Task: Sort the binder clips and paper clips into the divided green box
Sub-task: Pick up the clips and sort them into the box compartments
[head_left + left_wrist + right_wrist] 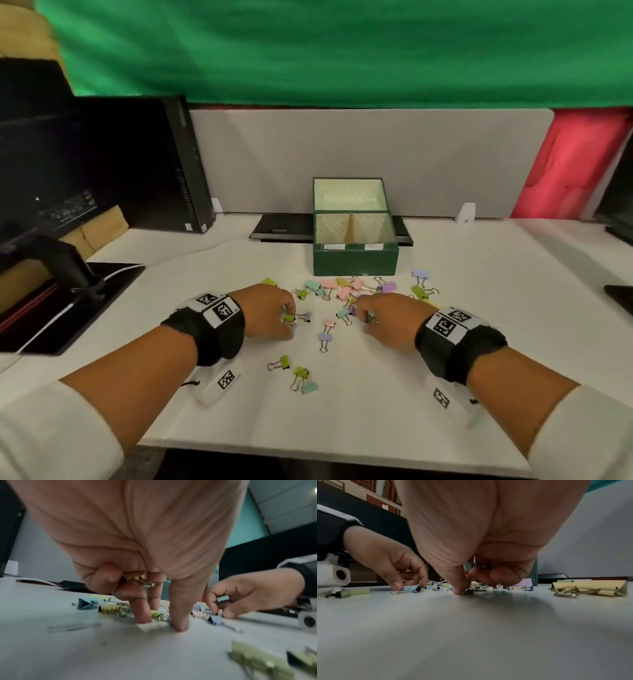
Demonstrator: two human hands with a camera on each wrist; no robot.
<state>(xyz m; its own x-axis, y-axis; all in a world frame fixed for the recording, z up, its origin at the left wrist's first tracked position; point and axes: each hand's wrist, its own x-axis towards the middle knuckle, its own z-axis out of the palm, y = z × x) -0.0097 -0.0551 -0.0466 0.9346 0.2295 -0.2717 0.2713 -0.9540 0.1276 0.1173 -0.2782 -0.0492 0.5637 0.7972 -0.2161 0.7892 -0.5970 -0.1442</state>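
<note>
The open green box (356, 262) stands at the back of the white desk, a divider (350, 228) splitting it in two. Several pastel binder clips (330, 287) lie scattered in front of it. My left hand (289, 320) keeps a yellow-green binder clip (133, 577) tucked in its curled fingers while thumb and forefinger touch a pale clip (152, 624) on the desk. My right hand (366, 320) holds a blue clip (467, 565) tucked in and pinches a dark clip (468, 591) on the desk. A silver paper clip (73, 626) lies blurred at the left.
A black computer tower (164, 164) and a black stand (68, 270) fill the left side. A flat black tray (281, 231) lies behind the box against the grey partition (376, 154). More clips (301, 377) lie near the desk's front edge.
</note>
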